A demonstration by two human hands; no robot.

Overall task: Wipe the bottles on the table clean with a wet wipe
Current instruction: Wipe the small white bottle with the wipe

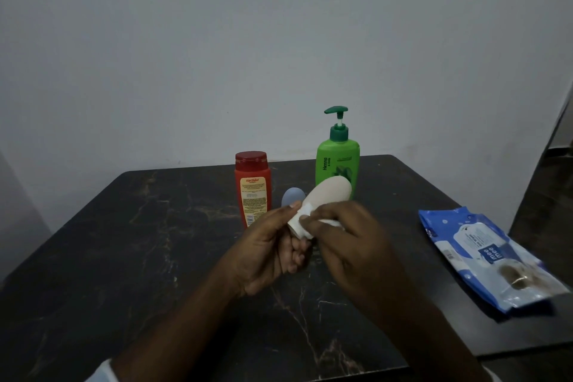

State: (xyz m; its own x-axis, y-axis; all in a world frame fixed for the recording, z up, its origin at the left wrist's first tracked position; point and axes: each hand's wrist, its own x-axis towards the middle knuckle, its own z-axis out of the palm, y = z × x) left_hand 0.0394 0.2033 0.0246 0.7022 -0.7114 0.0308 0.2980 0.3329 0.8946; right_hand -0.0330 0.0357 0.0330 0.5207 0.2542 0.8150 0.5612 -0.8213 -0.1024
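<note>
Over the middle of the dark, marble-veined table (130,245), the person holds a small, pale beige, oval bottle (330,192) up off the surface, tilted so its rounded end points away and to the right. The left hand (273,254) cradles the bottle's near end from below, fingers curled up around it and the thumb pressed along its side. The right hand (347,236) closes over the bottle from the right, its fingers clamped on a white wet wipe (302,220) that is wrapped against the bottle's lower half.

Behind the hands stand three more things. A red plastic bottle with a dark red cap and a cream label (252,186) is upright at the left. A green pump bottle with a darker green dispenser head (337,161) is upright at the right, partly hidden by the beige bottle. Between them peeks the rounded top of a small grey-blue object (291,197); I cannot tell what it is.

Well off to the right, near the table's edge, lies a flat blue-and-white pack of wet wipes (483,254).
</note>
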